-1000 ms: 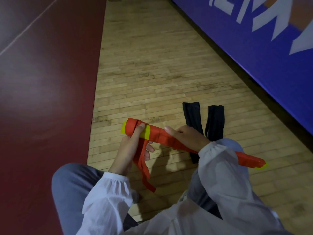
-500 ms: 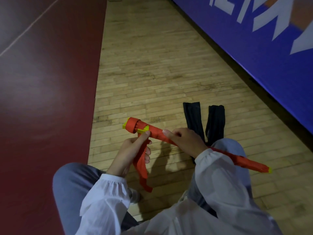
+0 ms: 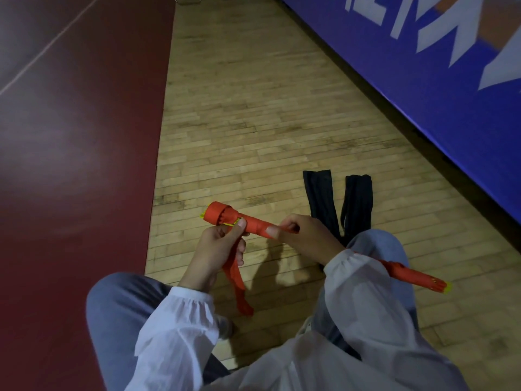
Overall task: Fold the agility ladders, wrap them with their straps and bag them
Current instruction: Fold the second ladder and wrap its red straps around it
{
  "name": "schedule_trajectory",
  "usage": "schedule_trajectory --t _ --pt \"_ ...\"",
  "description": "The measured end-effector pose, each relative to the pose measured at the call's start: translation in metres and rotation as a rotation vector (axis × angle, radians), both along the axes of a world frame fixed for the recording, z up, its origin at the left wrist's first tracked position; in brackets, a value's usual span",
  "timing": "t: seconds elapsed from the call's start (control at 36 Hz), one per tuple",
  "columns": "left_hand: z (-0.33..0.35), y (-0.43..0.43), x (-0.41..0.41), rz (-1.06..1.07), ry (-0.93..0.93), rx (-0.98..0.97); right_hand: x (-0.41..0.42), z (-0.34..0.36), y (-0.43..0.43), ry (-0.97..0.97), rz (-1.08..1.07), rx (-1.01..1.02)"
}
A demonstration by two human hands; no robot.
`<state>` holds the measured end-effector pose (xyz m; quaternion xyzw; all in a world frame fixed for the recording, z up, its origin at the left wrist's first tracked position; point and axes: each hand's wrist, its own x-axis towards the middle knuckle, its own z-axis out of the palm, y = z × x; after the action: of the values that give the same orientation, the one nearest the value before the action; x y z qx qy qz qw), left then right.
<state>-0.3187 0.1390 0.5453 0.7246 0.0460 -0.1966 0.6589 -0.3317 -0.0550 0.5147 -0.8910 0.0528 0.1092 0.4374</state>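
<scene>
Nearest the camera: white sleeves, gathered at the cuffs, left sleeve [image 3: 174, 328] and right sleeve [image 3: 366, 306]. Blue-grey trousers beneath, left knee [image 3: 121, 300] and right knee [image 3: 377, 246] bent up, the person low over the wooden floor [image 3: 253, 122].

Folded ladder bundle [image 3: 253, 224]: orange strap wound round it, yellow rung edges showing at both ends. Held clear of the floor, running from upper left down to lower right. It passes behind the right wrist and sleeve, crosses over the right knee, and its far end [image 3: 411, 282] pokes out past the knee.

Left hand [image 3: 217, 249]: grip clamped near the bundle's left end, thumb laid on top, fingers curled round the loose strap tail [image 3: 235, 280]. The tail hangs down out of the fist, its tip between the knees.

Right hand [image 3: 307, 238]: grip clamped on the bundle's middle, thumb pressed along the orange wrap, fingers curled over the top. A short gap of bare bundle shows between the two hands.

Beyond the hands, two black bags lie flat on the boards, side by side but apart: left bag [image 3: 320, 198], right bag [image 3: 358, 201]. Near ends hidden behind the right hand and knee.

Further out: maroon floor [image 3: 70, 165] borders the wood on the left. Blue banner [image 3: 423, 66] with large white lettering runs along the right.
</scene>
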Motion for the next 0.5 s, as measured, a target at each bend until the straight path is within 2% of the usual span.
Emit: schedule_trajectory --t 0.28,0.5 --pt "-0.004 0.005 -0.001 -0.089 -0.068 0.064 0.006 -0.003 -0.007 0.077 0.079 0.124" --pt "0.000 0.008 0.000 -0.036 0.067 0.014 0.005 -0.007 -0.004 0.034 0.012 0.146"
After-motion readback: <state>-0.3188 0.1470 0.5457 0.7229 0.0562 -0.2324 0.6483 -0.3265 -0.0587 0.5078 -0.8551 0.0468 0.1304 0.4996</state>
